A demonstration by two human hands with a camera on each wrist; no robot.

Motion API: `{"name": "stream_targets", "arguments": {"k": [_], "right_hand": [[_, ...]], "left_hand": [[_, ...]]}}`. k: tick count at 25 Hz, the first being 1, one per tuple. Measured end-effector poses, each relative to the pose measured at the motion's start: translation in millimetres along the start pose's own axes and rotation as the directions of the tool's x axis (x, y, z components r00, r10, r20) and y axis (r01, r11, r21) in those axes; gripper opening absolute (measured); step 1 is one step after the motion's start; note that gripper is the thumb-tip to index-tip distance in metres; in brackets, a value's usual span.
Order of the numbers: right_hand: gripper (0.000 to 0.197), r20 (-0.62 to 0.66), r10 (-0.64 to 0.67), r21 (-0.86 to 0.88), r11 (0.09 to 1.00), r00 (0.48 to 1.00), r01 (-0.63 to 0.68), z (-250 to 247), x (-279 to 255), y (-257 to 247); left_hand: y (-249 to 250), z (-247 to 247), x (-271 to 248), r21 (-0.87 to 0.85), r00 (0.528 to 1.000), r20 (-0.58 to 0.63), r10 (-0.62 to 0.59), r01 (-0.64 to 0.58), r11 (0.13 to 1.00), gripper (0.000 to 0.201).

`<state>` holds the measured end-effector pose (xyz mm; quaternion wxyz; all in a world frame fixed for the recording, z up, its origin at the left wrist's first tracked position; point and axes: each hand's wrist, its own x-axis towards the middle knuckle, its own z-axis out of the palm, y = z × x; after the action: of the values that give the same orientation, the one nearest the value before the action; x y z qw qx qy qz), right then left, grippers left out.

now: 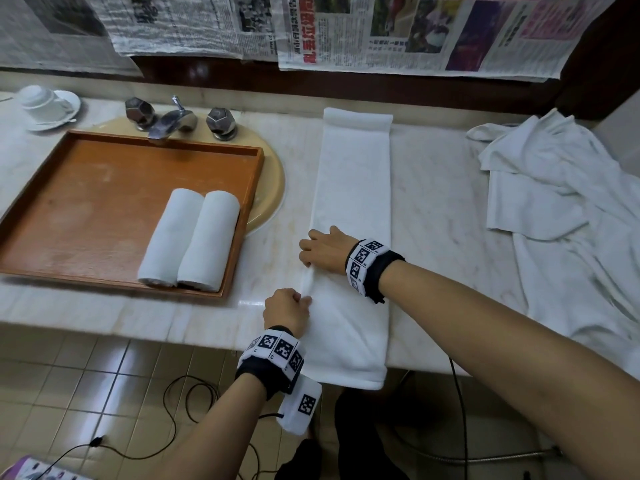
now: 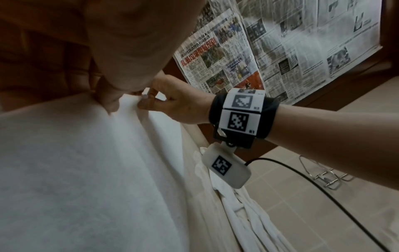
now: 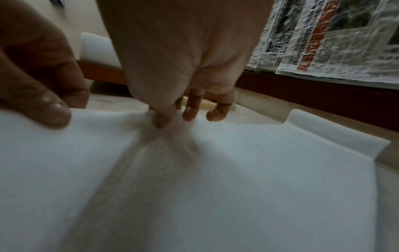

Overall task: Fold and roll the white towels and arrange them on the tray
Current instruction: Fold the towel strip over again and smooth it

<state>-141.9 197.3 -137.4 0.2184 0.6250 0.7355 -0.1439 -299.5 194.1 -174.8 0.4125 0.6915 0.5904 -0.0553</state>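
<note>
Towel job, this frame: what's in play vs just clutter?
In play: long folded towel on the counter, left hand and right hand pinching its left edge; two rolled towels on the wooden tray; loose towel pile.

Clutter: cup and saucer, tap, newspapers, floor cable.

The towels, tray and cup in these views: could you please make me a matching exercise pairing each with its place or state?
Things:
1. rolled towels
2. long folded towel
3. crumpled towels
4. cup

Places or states:
A. upside down on a saucer
B. heaped at the counter's right end
C. side by side on the tray
D. edge pinched by both hands

Pairs: 1-C, 2-D, 3-B, 4-A
</note>
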Motion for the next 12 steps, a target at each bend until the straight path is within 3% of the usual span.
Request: {"name": "stream_targets", "arguments": {"k": [4, 9, 12], "right_hand": [[0.028, 0.034, 0.041, 0.003, 0.999, 0.999, -0.041, -5, 7, 0], [0.028, -0.037, 0.046, -0.128, 0.990, 0.998, -0.050, -2, 12, -4], [0.033, -0.163, 0.124, 0.023, 0.992, 0.979, -0.122, 20, 7, -15]], "left_hand": [[-3, 2, -1, 0.004, 0.999, 0.032, -0.023, 0.023, 1.000, 0.021], [2, 0, -5, 0.042, 0.998, 0.043, -0.047, 0.045, 0.998, 0.026], [4, -2, -8, 0.080, 0.998, 0.046, -0.033, 0.029, 0.996, 0.022]]}}
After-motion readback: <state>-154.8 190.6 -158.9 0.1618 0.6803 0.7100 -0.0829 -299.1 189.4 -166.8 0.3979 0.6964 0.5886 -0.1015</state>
